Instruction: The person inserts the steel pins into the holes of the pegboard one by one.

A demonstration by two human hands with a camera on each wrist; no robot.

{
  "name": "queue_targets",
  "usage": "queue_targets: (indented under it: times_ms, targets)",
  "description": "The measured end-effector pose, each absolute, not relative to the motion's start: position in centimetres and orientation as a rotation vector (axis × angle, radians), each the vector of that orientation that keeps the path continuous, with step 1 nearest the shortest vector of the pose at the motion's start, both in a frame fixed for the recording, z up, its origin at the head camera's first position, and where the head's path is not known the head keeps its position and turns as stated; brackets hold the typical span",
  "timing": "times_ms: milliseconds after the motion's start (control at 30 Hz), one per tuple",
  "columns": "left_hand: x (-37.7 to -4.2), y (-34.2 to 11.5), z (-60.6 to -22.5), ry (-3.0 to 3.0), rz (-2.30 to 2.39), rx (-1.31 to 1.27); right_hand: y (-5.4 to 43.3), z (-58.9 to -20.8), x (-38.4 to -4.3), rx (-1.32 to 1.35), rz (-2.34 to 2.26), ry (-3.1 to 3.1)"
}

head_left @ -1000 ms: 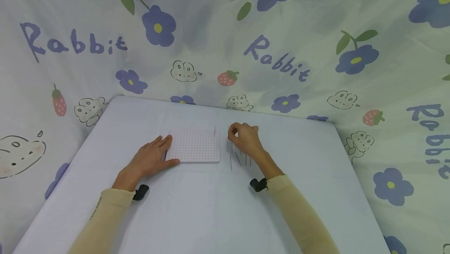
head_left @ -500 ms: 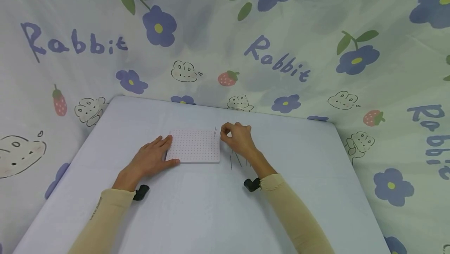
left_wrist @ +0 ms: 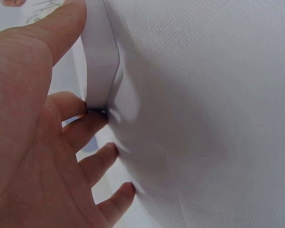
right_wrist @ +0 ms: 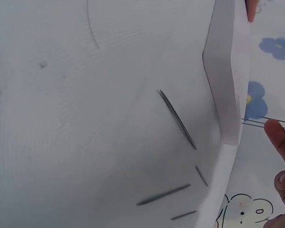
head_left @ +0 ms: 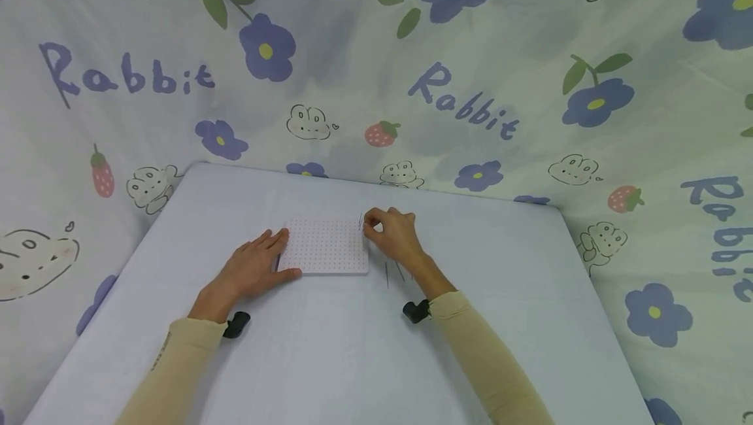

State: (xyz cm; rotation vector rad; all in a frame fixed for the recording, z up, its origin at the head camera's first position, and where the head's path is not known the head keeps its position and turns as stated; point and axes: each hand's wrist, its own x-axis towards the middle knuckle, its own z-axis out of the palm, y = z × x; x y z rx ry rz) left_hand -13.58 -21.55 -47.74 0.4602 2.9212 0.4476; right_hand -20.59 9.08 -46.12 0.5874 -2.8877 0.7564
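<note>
A white pegboard [head_left: 323,245] with a grid of small holes lies flat on the table. My left hand [head_left: 250,265] rests at its left end, fingers along the left edge and thumb on the near corner. Upright at the board's far right corner stand thin dark pins [head_left: 361,221]. Right beside them, my right hand [head_left: 394,235] pinches a thin pin between thumb and forefinger; the pin is mostly hidden by the fingers. In the right wrist view, the fingertips [right_wrist: 275,133] sit close to the standing pins.
Several loose dark pins [right_wrist: 178,118] lie on the white table right of the board, partly under my right forearm in the head view. A patterned curtain [head_left: 329,72] with flowers and rabbits hangs behind the table.
My right hand has moved left from over the loose pins to the board's far right corner, still pinching. My left hand and the board have stayed in place.
</note>
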Motion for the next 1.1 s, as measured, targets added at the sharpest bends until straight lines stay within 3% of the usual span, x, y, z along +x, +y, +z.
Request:
queue_targets:
  times_ms: [1100]
  targets:
    - [-13.4,-21.6,-47.9,2.929,0.449,0.458,8.6,-47.4,-21.0,0.56,0.676,-2.929]
